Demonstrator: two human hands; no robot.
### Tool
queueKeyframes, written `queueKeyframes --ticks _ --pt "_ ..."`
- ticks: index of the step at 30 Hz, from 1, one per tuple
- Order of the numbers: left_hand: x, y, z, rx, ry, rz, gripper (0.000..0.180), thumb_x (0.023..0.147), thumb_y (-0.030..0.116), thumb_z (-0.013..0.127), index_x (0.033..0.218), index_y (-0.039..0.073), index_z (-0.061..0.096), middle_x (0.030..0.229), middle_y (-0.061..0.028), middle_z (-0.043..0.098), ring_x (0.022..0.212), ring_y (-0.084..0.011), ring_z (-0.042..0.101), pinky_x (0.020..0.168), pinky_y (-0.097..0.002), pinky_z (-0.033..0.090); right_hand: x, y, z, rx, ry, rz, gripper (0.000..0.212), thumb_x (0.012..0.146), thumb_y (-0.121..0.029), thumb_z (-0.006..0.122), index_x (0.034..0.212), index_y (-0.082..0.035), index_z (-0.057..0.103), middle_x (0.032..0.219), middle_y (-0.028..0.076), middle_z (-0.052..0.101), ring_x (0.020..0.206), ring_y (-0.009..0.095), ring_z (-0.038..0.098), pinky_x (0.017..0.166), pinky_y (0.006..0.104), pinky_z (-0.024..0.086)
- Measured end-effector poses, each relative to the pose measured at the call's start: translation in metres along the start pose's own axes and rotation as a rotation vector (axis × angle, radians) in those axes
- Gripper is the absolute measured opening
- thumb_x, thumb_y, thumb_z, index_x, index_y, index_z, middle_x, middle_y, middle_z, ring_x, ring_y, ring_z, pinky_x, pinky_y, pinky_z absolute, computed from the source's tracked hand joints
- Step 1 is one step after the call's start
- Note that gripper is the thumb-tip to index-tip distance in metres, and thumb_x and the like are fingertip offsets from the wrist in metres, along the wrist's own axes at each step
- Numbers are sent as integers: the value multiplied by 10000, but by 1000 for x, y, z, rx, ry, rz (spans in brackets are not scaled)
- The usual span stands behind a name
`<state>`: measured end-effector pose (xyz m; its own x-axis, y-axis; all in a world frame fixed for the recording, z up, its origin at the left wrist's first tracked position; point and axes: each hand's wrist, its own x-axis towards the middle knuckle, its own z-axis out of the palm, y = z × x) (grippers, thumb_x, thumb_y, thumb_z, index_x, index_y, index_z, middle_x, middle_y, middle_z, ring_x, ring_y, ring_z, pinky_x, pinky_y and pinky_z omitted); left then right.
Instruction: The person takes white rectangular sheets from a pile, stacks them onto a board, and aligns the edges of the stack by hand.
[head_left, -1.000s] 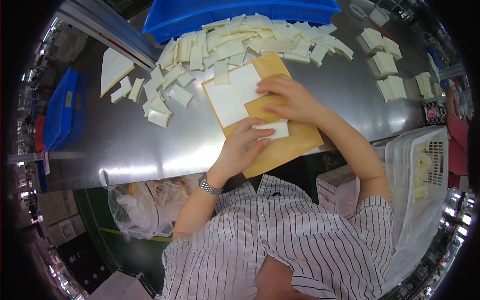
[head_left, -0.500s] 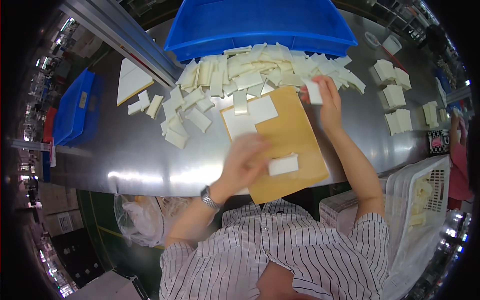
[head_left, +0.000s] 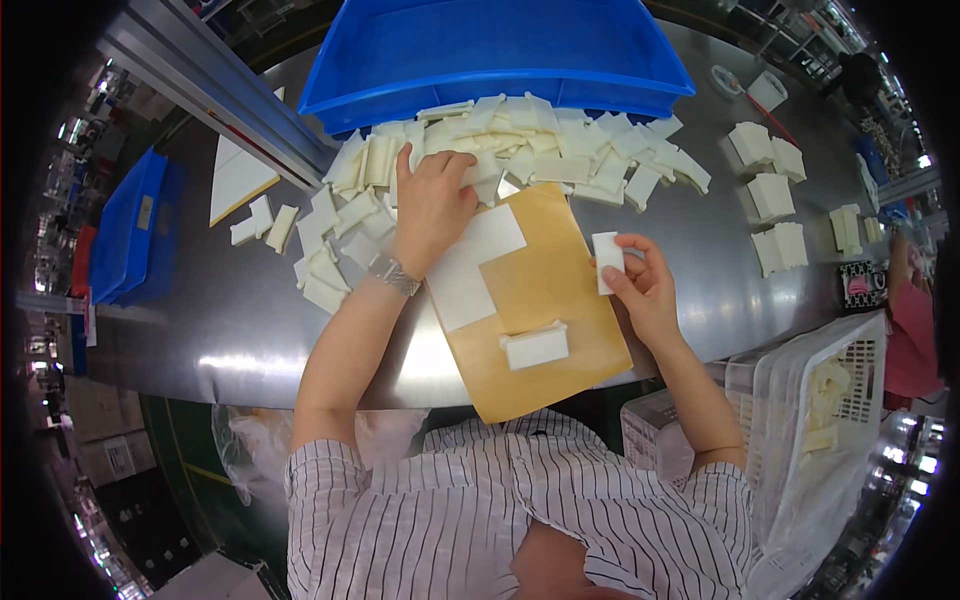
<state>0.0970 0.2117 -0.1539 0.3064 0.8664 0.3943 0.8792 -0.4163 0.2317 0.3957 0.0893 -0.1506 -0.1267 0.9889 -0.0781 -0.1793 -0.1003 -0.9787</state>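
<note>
My left hand (head_left: 435, 210) reaches palm down to the near edge of a heap of cream plastic pieces (head_left: 520, 135). Its fingers are spread and touch or hover just over the pieces; what lies under the palm is hidden. In my right hand (head_left: 648, 290), between thumb and fingers, a white-faced rectangular piece (head_left: 607, 262) stands upright beside the right edge of a yellow-brown backing sheet (head_left: 570, 300). White pad material (head_left: 465, 290) covers the sheet's left part. Another white-faced plastic piece (head_left: 537, 347) lies on the sheet's lower part.
A large blue bin (head_left: 490, 85) stands behind the heap. Stacked cream pieces (head_left: 770, 195) sit at the right of the metal table (head_left: 250, 330). At left are a smaller blue bin (head_left: 125, 225), a metal post (head_left: 220, 90) and another white-covered sheet (head_left: 235, 180). White crates (head_left: 810, 430) stand lower right.
My left hand has moved from over the sheet up to the heap's edge. My right hand has come down and nearer with the white-faced piece. The whole view has shifted slightly.
</note>
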Motion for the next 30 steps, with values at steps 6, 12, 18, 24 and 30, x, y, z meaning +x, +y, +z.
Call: queueKeyframes --ticks 6,12,18,24,30 --pt "-51 37 -38 -698 171 -40 354 781 34 764 1126 105 730 1168 -97 681 1085 -249 638 1024 -409 488 -17 0 3 -87 16 -102 665 1031 -42 542 1594 -129 198 1291 215 660 1068 208 693 949 343 538" --pt "-122 82 -57 -810 -64 -99 356 744 38 816 1093 109 795 1204 -82 682 1100 -261 604 958 -352 500 -29 3 22 58 -24 4 795 1037 -28 505 1649 -172 19 1305 211 657 1127 218 674 961 335 523" --pt "-145 103 -53 -569 -32 139 324 715 93 813 1032 159 798 1208 -29 680 1087 -253 568 1012 -410 445 -41 24 14 4 24 17 717 1022 -30 524 1609 -135 125 1143 149 686 1041 181 662 914 311 515" --pt "-146 100 -38 -585 -44 263 361 744 57 790 1095 141 781 1226 -58 652 1117 -294 584 1041 -447 434 -41 33 17 128 144 -109 475 938 29 643 1302 -96 364 1015 72 608 900 130 592 837 287 501" --pt "-156 103 -33 -855 -177 105 384 811 -54 726 1165 88 772 1328 -122 540 1121 -237 607 904 -371 527 -43 36 9 163 30 -192 487 852 16 781 1144 -88 406 1029 40 564 985 127 582 907 290 494"
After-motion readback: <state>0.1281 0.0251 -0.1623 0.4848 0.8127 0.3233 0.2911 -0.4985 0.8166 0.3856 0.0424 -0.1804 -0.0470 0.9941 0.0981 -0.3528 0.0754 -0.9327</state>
